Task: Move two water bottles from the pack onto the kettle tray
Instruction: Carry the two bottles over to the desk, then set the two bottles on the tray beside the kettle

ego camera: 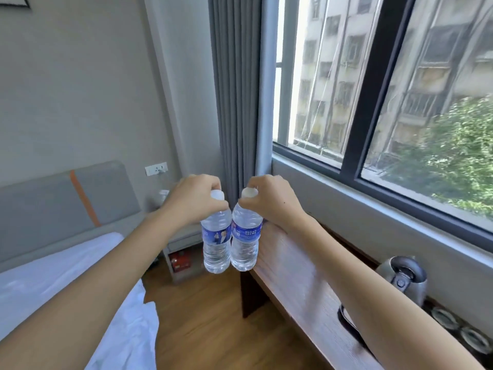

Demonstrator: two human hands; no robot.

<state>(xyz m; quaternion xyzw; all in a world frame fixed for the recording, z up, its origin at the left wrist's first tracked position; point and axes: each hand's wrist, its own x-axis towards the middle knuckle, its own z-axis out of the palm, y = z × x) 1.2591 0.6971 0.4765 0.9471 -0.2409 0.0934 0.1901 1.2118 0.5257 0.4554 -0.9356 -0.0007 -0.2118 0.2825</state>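
Note:
I hold two clear water bottles with blue labels and white caps, side by side in the air at the centre of the head view. My left hand (193,200) grips the neck of the left bottle (216,243). My right hand (269,200) grips the neck of the right bottle (246,240). Both hang upright, touching, above the far end of the wooden desk (298,284). A steel kettle (402,276) stands on a dark tray (346,317) at the lower right, partly hidden by my right forearm. The pack is out of sight.
Upturned cups (442,317) sit on the tray right of the kettle. A bed with white sheets (66,276) lies on the left, a nightstand (181,249) beyond the bottles. Wood floor (202,316) runs between bed and desk. A window and grey curtain stand behind.

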